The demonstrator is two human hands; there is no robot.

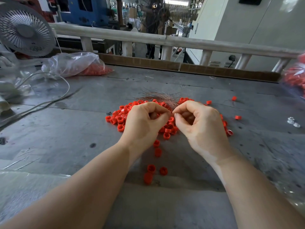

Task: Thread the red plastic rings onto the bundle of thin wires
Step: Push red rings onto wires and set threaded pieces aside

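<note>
A heap of small red plastic rings [120, 116] lies on the grey table [82, 129], with a few strays [151, 168] nearer to me. A bundle of thin coppery wires [158, 96] fans out over the far side of the heap. My left hand [145, 123] and my right hand [201, 124] meet above the heap, fingers curled. Both pinch the near end of the wire bundle between thumb and fingertips. Whether either hand also holds a ring is hidden by the fingers.
A clear plastic bag with red rings [77, 65] lies at the back left beside a white fan [24, 28] and a grey cable [49, 100]. Another bag of rings [295, 76] sits at the right edge. A white railing [165, 39] borders the far side.
</note>
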